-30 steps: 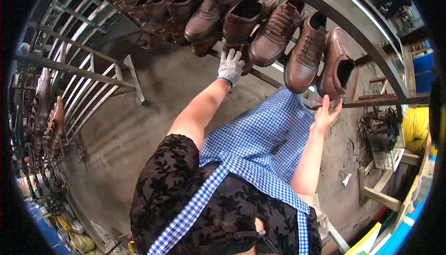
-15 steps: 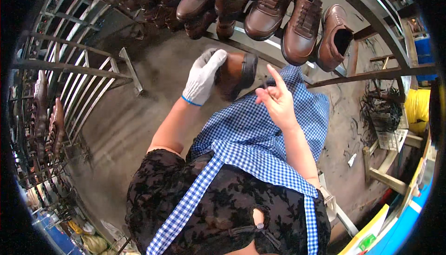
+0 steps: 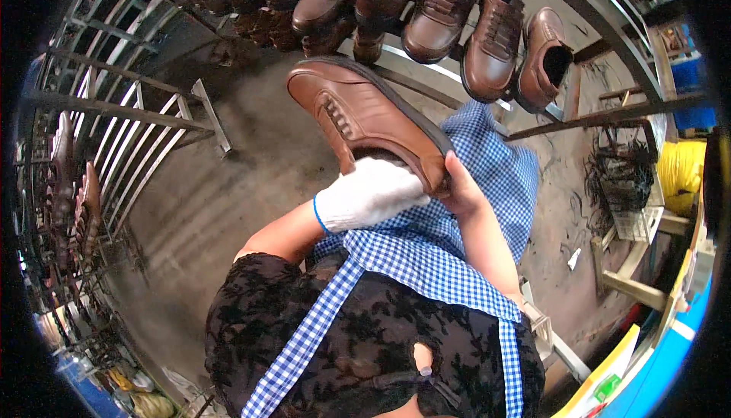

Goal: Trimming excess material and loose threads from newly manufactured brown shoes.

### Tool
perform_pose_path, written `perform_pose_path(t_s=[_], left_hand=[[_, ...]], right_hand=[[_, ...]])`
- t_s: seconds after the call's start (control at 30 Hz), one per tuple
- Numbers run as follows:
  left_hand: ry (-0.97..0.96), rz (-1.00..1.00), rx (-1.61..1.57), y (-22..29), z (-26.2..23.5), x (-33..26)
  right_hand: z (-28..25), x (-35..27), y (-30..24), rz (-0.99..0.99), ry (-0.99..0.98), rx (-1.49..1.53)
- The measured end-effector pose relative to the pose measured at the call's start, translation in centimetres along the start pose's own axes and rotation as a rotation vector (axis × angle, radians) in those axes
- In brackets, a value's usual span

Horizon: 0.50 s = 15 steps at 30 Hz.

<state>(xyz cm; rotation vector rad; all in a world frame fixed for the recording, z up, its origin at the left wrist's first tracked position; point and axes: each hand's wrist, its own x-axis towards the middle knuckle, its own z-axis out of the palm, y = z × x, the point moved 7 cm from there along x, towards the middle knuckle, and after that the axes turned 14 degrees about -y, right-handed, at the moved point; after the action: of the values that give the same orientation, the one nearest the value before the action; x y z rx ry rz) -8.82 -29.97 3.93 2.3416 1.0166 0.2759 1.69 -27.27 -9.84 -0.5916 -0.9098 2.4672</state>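
Note:
A brown leather shoe [image 3: 365, 106] with a dark sole is held tilted on its side in front of my apron, its toe toward the upper left. My left hand [image 3: 373, 193], in a white knit glove with a blue cuff edge, is at the shoe's opening, with its fingertips hidden by the shoe. At the heel, my bare right hand [image 3: 463, 186] grips the shoe with the thumb on its back edge; the other fingers are mostly hidden. A blue-and-white checked apron [image 3: 487, 159] lies behind the right hand.
Brown shoes [image 3: 491, 45] stand in a row on a metal rack [image 3: 640, 113] ahead. Slatted metal racks [image 3: 129, 144] stand at the left, some bearing shoes. To the right are a pale crate [image 3: 640, 224] with dark strips, a yellow bundle [image 3: 681, 174] and a wooden frame [image 3: 632, 288].
The shoe has turned from heel-on to its side, toe now to the upper left. My left hand has come lower, to the opening; my right hand has closed on the heel.

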Motion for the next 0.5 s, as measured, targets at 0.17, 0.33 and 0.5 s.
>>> perform_pose_path(t_s=[0.17,0.33,0.5], left_hand=[[0.182,0.263,-0.306,2.6,-6.0,-3.1],[1.012,-0.092,-0.748,-4.7,-7.6,-6.8],[0.87,-0.212,-1.196,-5.9,-5.0,-4.6]], right_hand=[[-0.9,-1.4,0.7,-0.133,-0.118,0.361],[-3.2,-5.0,1.4,-0.303,-0.201,0.434],[-4.8,-5.1,3.5,-0.321,-0.274,0.617]])
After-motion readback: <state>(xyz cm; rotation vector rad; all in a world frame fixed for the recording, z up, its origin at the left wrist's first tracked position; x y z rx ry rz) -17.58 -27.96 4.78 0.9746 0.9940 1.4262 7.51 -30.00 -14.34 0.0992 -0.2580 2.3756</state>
